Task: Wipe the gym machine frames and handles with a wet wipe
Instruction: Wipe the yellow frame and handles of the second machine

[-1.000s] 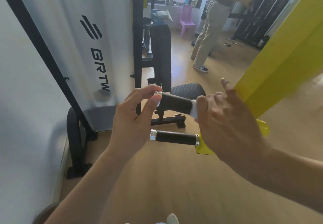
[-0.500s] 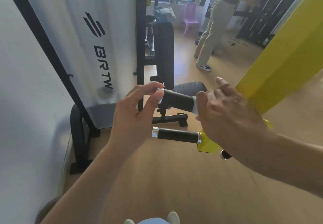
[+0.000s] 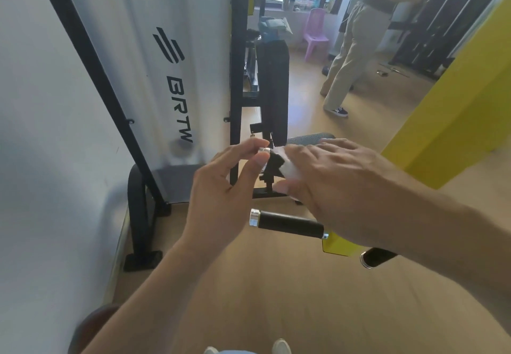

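White wet wipe (image 3: 287,167) is wrapped over the upper black handle (image 3: 272,161), gripped around it by the right hand (image 3: 329,185). Just left of it, the left hand (image 3: 221,201) pinches that handle's silver end cap (image 3: 264,150) between thumb and forefinger. Below both hands a second black handle (image 3: 287,223) sticks out from the yellow frame (image 3: 453,121) on the right.

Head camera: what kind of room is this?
Most likely a gym. A black machine frame carries a white BRTW shroud, a yellow arm ends in black handles, and there is a padded seat.
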